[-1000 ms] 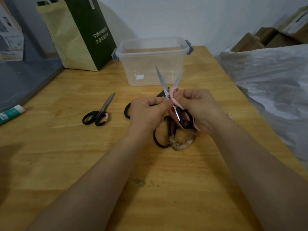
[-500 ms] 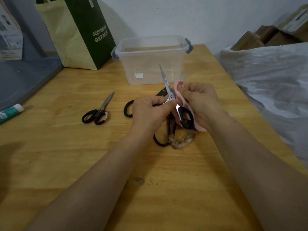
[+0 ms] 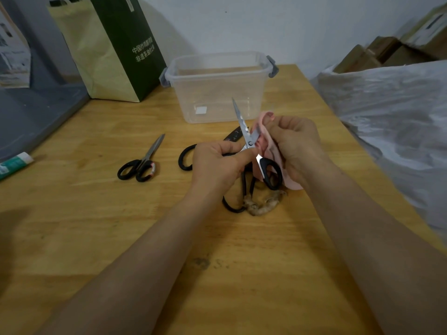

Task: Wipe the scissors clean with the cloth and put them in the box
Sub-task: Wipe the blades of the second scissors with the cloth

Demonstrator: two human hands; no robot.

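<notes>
My left hand grips one handle of a pair of black-handled scissors, whose blades are spread apart and point up and away. My right hand pinches a pink cloth around the right blade, which the cloth hides. The other black handle loop hangs below the pivot. A clear plastic box with grey clips stands open just behind my hands.
A small pair of black scissors lies to the left on the wooden table. Two larger black pairs lie under my hands, beside a frayed tan wad. A green paper bag stands behind, plastic sheeting at right.
The cloth in my right hand has slid up the right blade and now covers it. The scissors have tilted slightly and the view has shifted a little.
</notes>
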